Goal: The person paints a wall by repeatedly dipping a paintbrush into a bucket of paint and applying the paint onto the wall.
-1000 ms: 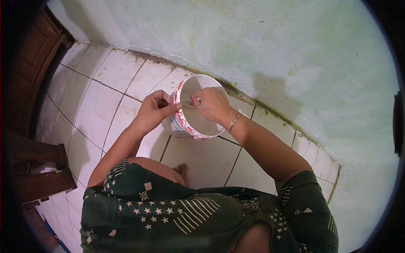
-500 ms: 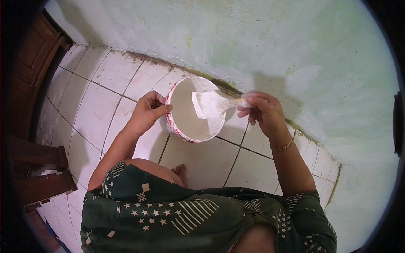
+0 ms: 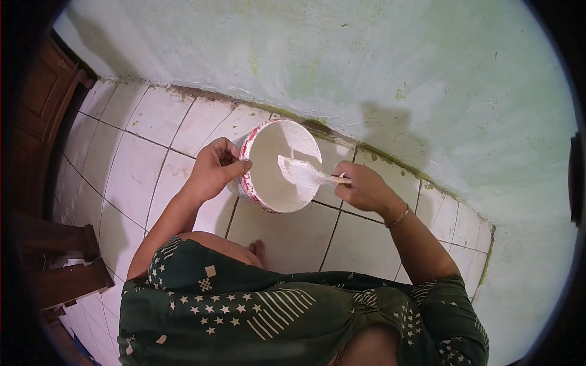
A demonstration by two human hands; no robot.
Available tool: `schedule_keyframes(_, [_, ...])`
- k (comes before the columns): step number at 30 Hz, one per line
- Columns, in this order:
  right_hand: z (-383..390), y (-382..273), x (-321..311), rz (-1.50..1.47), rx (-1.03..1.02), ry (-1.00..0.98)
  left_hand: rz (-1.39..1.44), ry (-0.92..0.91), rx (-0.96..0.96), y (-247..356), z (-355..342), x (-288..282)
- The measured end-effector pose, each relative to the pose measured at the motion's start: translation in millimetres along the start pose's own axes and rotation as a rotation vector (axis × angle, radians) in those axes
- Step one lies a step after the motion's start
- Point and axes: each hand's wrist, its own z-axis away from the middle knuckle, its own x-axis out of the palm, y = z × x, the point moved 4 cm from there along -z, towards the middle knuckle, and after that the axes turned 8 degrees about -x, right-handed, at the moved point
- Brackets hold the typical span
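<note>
A white paint bucket [image 3: 271,183] with red marks round its rim is tilted, its mouth facing up and to the right. My left hand [image 3: 215,168] grips the rim on its left side, thumb over the edge. In my right hand [image 3: 364,188] is the handle of a paintbrush [image 3: 300,172], its wide head coated in white paint. The brush head lies over the bucket's mouth, near the right inner wall; whether it touches that wall I cannot tell. Pale white coats the inside of the bucket.
A wall [image 3: 390,67] with patchy white and green paint runs along the far side and right. White floor tiles [image 3: 137,165] lie below, stained near the wall. Dark wooden furniture [image 3: 46,116] stands at the left, with wooden legs [image 3: 67,244] nearer me.
My right hand has come lower and slightly left with the paintbrush, turning so its back faces up. The bucket has shifted a little lower and left and tilts more, still in my left hand.
</note>
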Motion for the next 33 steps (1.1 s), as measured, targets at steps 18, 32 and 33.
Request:
schedule_keyframes(18, [27.2, -33.2, -5.2, 0.199, -0.106, 0.223, -0.016, 0.061, -0.015, 5.0, -1.5, -1.8])
schedule_keyframes(32, [29.7, -21.3, 2.5, 0.447, -0.191, 0.311, -0.045, 0.015, -0.032, 0.9, -3.1, -6.0])
schedule_keyframes(33, [30.6, -24.1, 1.8, 0.419, -0.221, 0.360, -0.046, 0.010, -0.033, 1.0, -2.6, -5.8])
